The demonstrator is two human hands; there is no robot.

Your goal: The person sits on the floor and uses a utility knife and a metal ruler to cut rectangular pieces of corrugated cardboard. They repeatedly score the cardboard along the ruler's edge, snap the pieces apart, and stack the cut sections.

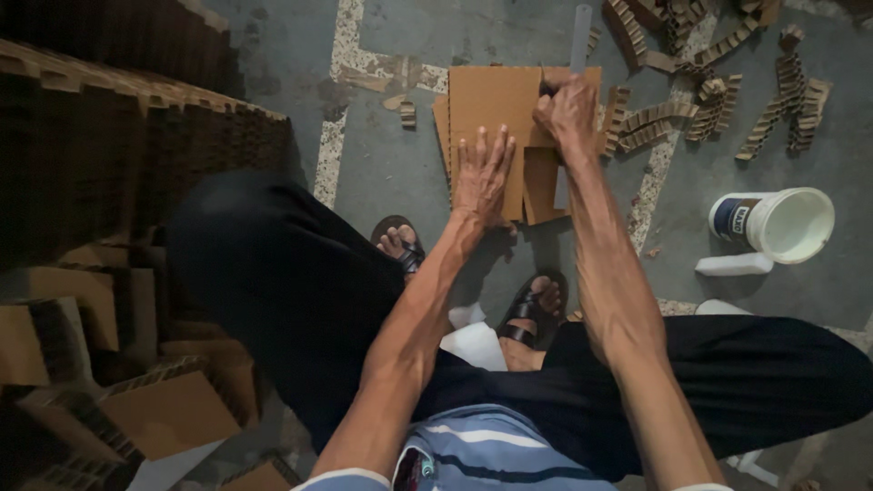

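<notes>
pressing cardboard sheet [486,105] flat, left hand [482,173] spread open; right hand [566,111] fisted around cutter [547,88].

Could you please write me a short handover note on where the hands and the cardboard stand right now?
Left hand: flat, fingers spread, pressing down on the cardboard sheet on the floor.
Right hand: closed on a cutting tool, hardly visible, at the sheet's far edge beside a long grey ruler.
Sheet: top of a small stack in front of the sandalled feet; a smaller cardboard piece lies at its near right side.
Done: many notched cardboard strips lie scattered on the floor to the far right.
Left: the cut looks barely begun, so most of this sheet remains.
Nearby: white tub on the right, corrugated cardboard stack on the left.
</notes>
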